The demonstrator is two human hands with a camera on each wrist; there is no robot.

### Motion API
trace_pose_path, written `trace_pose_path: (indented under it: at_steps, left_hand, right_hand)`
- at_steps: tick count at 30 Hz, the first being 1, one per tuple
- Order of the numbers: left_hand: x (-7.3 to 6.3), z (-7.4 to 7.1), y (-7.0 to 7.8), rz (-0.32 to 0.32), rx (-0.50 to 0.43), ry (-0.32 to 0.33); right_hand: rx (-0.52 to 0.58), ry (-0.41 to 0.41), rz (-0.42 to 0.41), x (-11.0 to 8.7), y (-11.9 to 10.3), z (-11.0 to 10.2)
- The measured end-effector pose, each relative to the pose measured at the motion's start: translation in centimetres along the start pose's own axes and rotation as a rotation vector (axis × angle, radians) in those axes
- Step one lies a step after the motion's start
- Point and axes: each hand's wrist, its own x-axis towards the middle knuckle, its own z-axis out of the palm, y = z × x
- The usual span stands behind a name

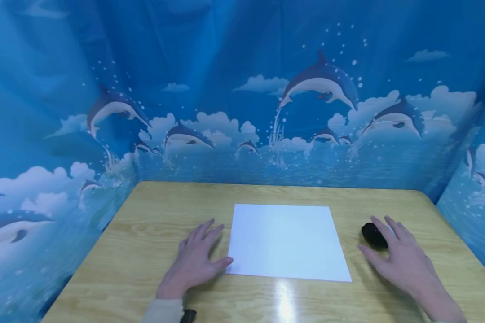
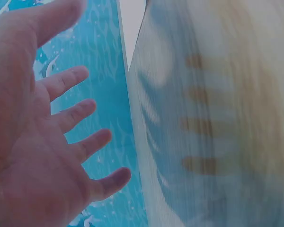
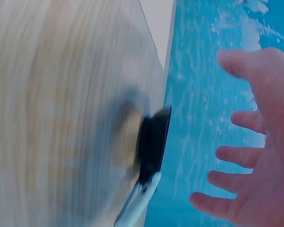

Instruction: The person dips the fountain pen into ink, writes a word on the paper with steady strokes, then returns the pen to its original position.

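A white rectangular sheet (image 1: 287, 242) lies on the wooden table between the two hands. Beside its lower left corner hovers my left hand (image 1: 196, 262), fingers spread, the thumb tip overlapping the sheet's edge in the head view. In the left wrist view, that hand (image 2: 42, 137) is empty, its palm showing. To the right of the sheet sits a small black rounded object (image 1: 373, 235). My right hand (image 1: 406, 258) is spread just beside it, partly covering it from above. The right wrist view shows a gap between the fingers and the black object (image 3: 152, 144), which has a pale bar at one end.
The light wooden table (image 1: 165, 202) has a glossy top with rounded far corners. A blue curtain (image 1: 234, 67) printed with dolphins and clouds hangs behind it and along both sides. A dark band (image 1: 188, 316) shows at the left wrist.
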Motion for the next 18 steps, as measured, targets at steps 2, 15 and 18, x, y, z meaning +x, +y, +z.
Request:
trace_pose_path:
  at_steps: [2, 15, 18]
  left_hand:
    - [0.2, 0.1, 0.3, -0.006, -0.019, -0.026]
    - [1.6, 0.8, 1.5, 0.049, -0.044, -0.091]
    - [1.9, 0.8, 1.7, 0.067, -0.046, -0.11]
  right_hand:
    - [0.014, 0.014, 0.014, -0.2, 1.0, -0.3]
    - [-0.046, 0.006, 0.107, -1.3, 6.1, -0.7]
    - [-0.06, -0.038, 0.134, -1.6, 6.8, -0.8]
